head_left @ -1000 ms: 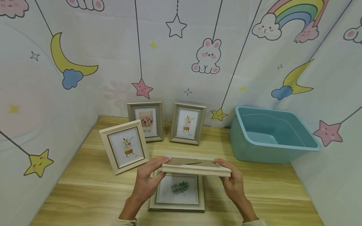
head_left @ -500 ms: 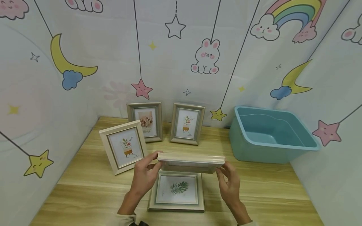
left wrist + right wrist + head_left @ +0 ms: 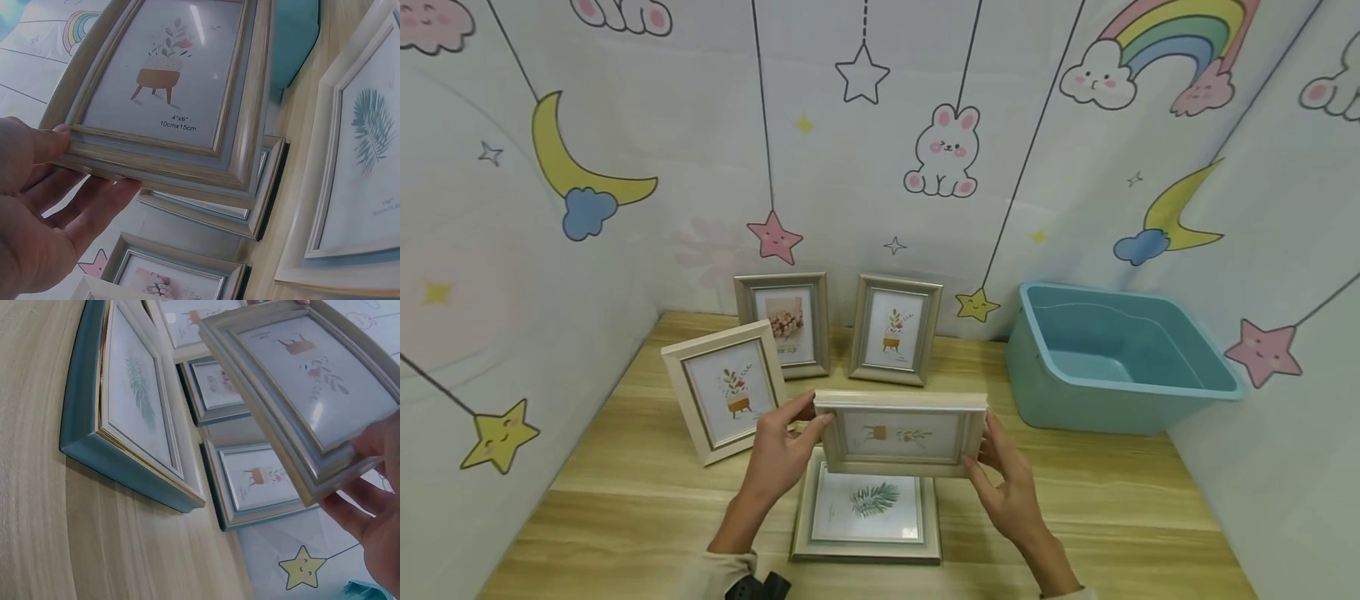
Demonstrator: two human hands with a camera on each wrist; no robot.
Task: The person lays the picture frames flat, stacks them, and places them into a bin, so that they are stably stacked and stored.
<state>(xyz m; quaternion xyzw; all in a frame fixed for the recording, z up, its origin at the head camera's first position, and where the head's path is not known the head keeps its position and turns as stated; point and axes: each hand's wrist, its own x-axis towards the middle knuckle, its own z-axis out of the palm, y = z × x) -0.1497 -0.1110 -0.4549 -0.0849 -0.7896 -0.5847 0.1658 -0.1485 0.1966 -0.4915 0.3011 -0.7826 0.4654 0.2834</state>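
Both hands hold a champagne-coloured picture frame (image 3: 901, 434) up above the table, its glass facing the person and its potted-plant print lying sideways. My left hand (image 3: 781, 450) grips the left end, thumb on the front edge and fingers behind, as the left wrist view shows. At the opposite end, my right hand (image 3: 1006, 472) pinches the frame the same way. Below it a picture frame with a green leaf print (image 3: 874, 503) lies face up on the table; its far edge is hidden by the held one.
A cream frame (image 3: 727, 392) stands propped at the left. Behind it are two champagne frames, one with a flower print (image 3: 784, 325) and one with a plant print (image 3: 896, 330). A blue plastic tub (image 3: 1120, 354) stands at the back right, near the patterned wall cloth (image 3: 850, 167).
The held frame has tipped from nearly flat, back side up, to show its glass front to the person. Both hands have turned with it and shifted slightly left.
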